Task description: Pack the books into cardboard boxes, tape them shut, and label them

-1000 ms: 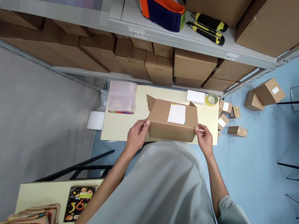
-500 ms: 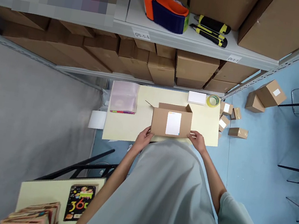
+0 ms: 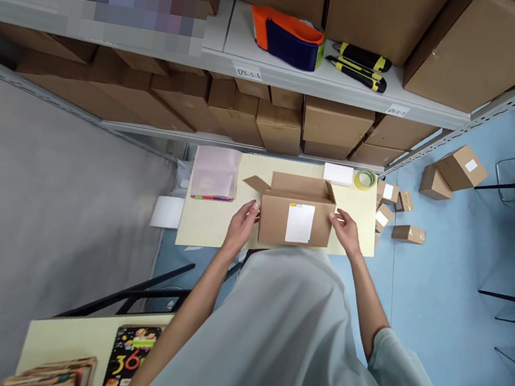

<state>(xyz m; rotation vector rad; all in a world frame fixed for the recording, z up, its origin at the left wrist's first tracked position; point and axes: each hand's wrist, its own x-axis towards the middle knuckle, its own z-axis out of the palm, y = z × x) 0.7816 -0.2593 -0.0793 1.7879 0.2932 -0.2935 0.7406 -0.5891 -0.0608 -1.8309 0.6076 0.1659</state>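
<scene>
A brown cardboard box (image 3: 277, 222) with a white label on its near face stands on the pale yellow table (image 3: 207, 224), its top flaps open. My left hand (image 3: 242, 223) presses against the box's left side. My right hand (image 3: 345, 229) holds its right side, fingers curled round the edge. The inside of the box is hidden from me.
A pink plastic folder (image 3: 215, 173), a white pad (image 3: 338, 173) and a roll of tape (image 3: 365, 179) lie on the table. Shelves above hold cartons, a tape dispenser (image 3: 288, 37) and utility knives (image 3: 358, 62). Small boxes (image 3: 407, 233) litter the blue floor. Books (image 3: 128, 359) lie on a near table.
The box has been turned from lying with its label on top to standing upright, label facing me and flaps open upward. Both hands stayed at its sides.
</scene>
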